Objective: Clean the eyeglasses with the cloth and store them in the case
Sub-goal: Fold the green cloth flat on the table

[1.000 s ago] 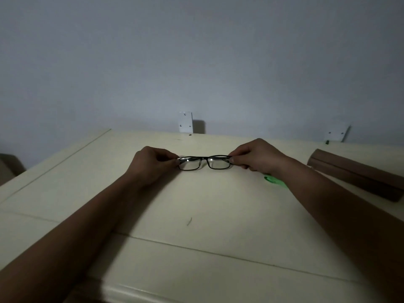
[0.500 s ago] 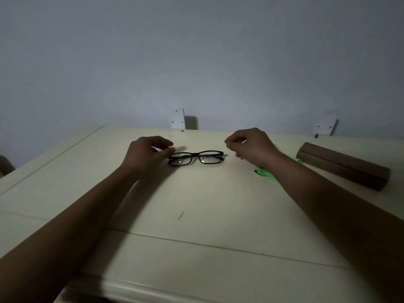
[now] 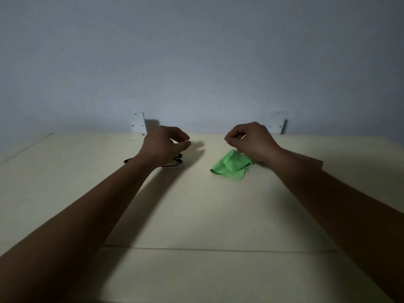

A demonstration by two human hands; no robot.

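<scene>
The black eyeglasses (image 3: 177, 160) lie on the cream table (image 3: 196, 215), mostly hidden under my left hand (image 3: 162, 145). That hand hovers just above them with fingers loosely apart, holding nothing. A crumpled green cloth (image 3: 230, 166) lies on the table to the right of the glasses. My right hand (image 3: 251, 142) is over the cloth's right edge with its fingers curled in; nothing shows between them. Only a sliver of the brown case (image 3: 317, 162) appears behind my right forearm.
The table ends at a pale wall, where two white brackets (image 3: 138, 123) (image 3: 277, 123) stand on the back edge. A seam (image 3: 218, 249) crosses the tabletop nearer to me.
Both hands let go of the eyeglasses, which now lie on the table. The view swung right, so the cloth is uncovered and the case is hidden behind my right forearm.
</scene>
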